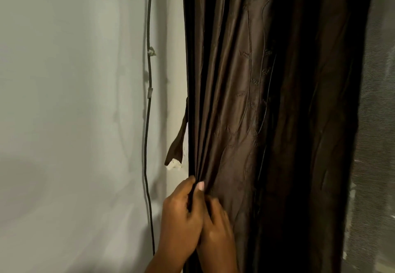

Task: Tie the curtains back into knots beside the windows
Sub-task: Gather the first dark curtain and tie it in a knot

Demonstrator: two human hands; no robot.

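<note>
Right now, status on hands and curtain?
Left hand and right hand pinch curtain edge. Curtain hangs loose, no knot. Cable on wall beside, apart.

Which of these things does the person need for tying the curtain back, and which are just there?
Part of the job:
brown curtain
left hand gripping its edge
right hand on its folds
hanging fabric strap

Just there:
black cable on the wall
mesh screen

Glossy embroidered brown cloth curtain (267,101)
</note>
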